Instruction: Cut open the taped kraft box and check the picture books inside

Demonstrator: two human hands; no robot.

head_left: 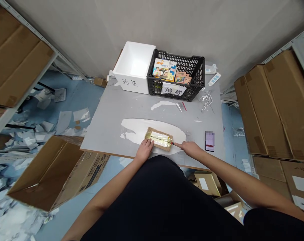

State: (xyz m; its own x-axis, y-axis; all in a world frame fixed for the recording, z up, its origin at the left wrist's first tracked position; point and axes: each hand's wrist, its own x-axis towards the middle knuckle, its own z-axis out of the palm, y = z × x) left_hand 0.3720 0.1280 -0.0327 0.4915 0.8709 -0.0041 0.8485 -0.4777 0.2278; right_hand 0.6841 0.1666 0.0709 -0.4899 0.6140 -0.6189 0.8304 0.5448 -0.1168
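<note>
On the table (pixel 106 124), the parcel (pixel 159 138) is placed near the front edge. Behind the parcel, the crate (pixel 155 88) is set, and booklets (pixel 164 70) are kept in it. Behind the parcel and to the left, a box (pixel 141 82) is stood; behind and to the right, a cable (pixel 205 98) is left. To the right of the parcel, a phone (pixel 209 144) is laid. To its left, beyond the table, a carton (pixel 88 170) is found.

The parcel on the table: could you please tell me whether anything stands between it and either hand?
Nothing visible stands between the left hand and the parcel: the hand rests on its left end. Between the right hand and the parcel is only the red tool that the hand grips, reaching the parcel's right end.
</note>
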